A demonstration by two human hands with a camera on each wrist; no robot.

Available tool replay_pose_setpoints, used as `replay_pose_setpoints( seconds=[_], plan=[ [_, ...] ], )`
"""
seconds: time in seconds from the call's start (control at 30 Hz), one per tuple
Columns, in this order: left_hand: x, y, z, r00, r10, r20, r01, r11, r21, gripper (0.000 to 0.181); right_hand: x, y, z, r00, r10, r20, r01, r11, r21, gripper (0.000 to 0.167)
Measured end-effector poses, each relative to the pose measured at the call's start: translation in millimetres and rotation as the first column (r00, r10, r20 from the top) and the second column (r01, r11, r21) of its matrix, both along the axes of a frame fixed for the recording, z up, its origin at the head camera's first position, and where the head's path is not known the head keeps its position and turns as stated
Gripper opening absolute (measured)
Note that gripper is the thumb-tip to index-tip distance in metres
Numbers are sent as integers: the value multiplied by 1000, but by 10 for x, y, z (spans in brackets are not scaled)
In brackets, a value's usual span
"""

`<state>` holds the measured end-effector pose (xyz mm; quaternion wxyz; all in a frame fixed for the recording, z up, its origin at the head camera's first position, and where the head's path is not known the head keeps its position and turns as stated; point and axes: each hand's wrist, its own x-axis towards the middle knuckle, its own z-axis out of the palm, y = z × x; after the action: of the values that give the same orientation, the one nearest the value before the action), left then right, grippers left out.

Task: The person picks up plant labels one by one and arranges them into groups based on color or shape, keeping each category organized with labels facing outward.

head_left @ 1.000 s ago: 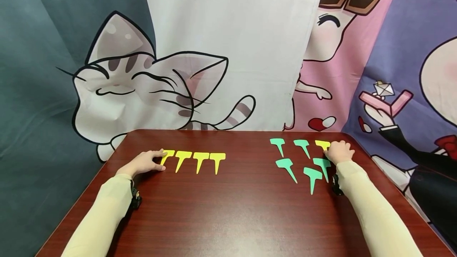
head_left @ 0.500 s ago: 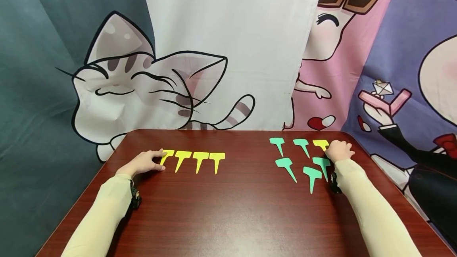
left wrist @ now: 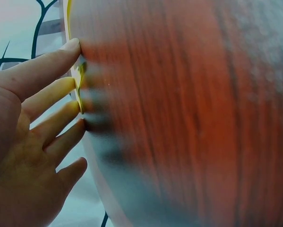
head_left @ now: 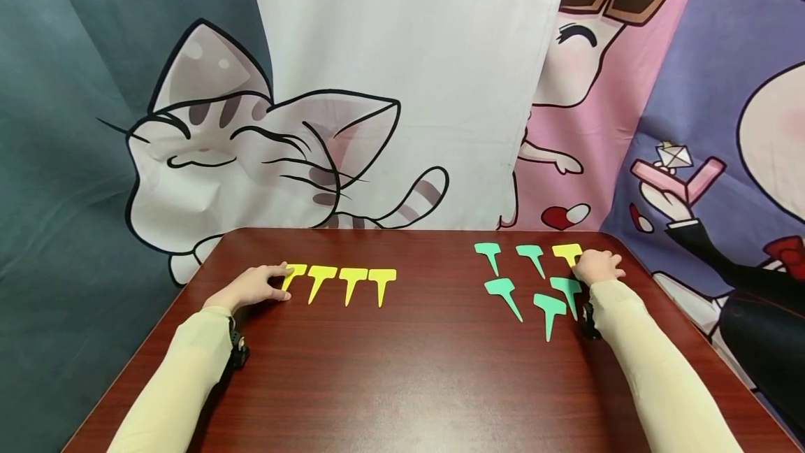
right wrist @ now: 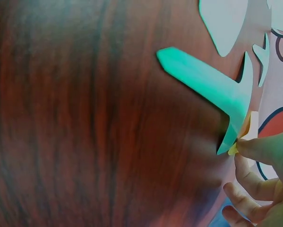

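Observation:
Four yellow T-shaped tags lie in a row at the table's left. My left hand (head_left: pixel 254 287) rests its fingertips at the leftmost yellow tag (head_left: pixel 293 274), covering part of it. In the left wrist view the fingers of the left hand (left wrist: pixel 42 113) are spread and fairly straight, touching the thin yellow edge (left wrist: pixel 80 94). At the far right, my right hand (head_left: pixel 597 268) pinches the stem end of another yellow tag (head_left: pixel 568 252), whose wide head stays visible. The right wrist view has thumb and finger of the right hand (right wrist: pixel 269 175) on the yellow tag (right wrist: pixel 233 150), beside a green tag (right wrist: pixel 207 81).
Several green T-shaped tags (head_left: pixel 550 307) lie in two loose rows left of and below the right hand. The brown table (head_left: pixel 390 383) ends at a printed cloth backdrop (head_left: pixel 409 40) with cartoon figures.
The right hand and its yellow tag have shifted slightly left since a second ago, with a small shift back right after that. The left hand and its row of tags stay put.

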<state>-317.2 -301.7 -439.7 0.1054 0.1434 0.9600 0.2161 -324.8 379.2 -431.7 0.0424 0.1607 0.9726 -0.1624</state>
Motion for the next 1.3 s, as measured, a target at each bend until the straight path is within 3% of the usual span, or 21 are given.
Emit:
replay_pose_setpoints(
  seconds=[0.3,0.9,1.3],
  plan=[
    [14,4,-13,1000,-1,13,1,1000,15,69,0,67,-21,998,35,43,-35,999,5,43],
    [6,-3,-1,1000,3,7,-3,1000,9,71,-11,144,-37,989,150,3,-150,987,50,43],
    [4,-2,8,1000,0,23,0,1000,16,72,-11,142,-70,984,181,-7,-179,980,85,42]
  ],
)
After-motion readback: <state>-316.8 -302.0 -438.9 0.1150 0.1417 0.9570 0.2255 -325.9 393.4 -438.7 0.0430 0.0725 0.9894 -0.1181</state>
